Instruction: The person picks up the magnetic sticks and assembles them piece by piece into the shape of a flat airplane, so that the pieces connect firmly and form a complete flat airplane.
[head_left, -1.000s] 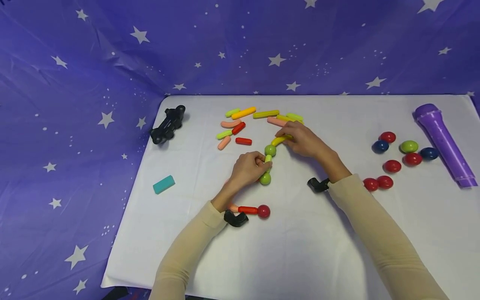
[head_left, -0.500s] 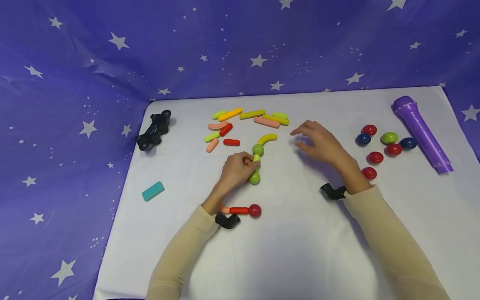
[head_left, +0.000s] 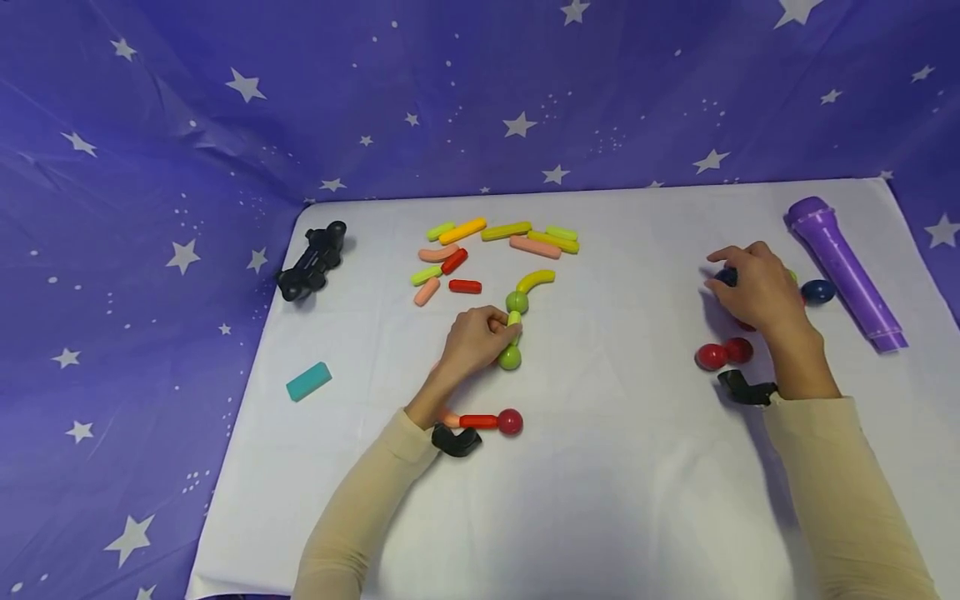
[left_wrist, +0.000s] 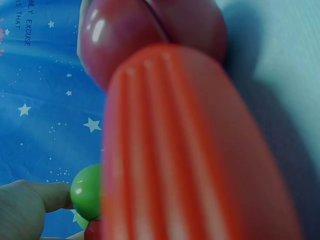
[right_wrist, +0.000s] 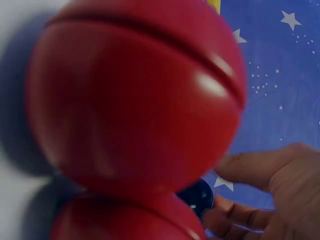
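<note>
My left hand [head_left: 476, 337] pinches a light-green stick [head_left: 513, 323] that joins two green balls, the upper one [head_left: 517, 302] and the lower one [head_left: 510, 358]. A curved yellow stick [head_left: 537, 279] leads off the upper ball. Over at the right, my right hand [head_left: 765, 283] reaches around a dark blue ball [head_left: 725, 277], thumb and fingers spread apart on either side of it. Whether they touch it is hard to tell. The hand partly covers other balls there. In the right wrist view, red balls [right_wrist: 135, 100] hide much of the blue ball [right_wrist: 200, 197].
Several coloured sticks [head_left: 506, 231] lie toward the back. A red stick with a red ball [head_left: 510, 422] is near the left forearm. Two red balls [head_left: 712, 357] lie before the right hand. A purple tube [head_left: 847, 275], black object [head_left: 312, 262] and teal block [head_left: 308, 382] lie around.
My right hand has let go of the curved yellow stick and moved right to the balls. The yellow stick stays against the upper green ball. My left hand keeps its pinch.
</note>
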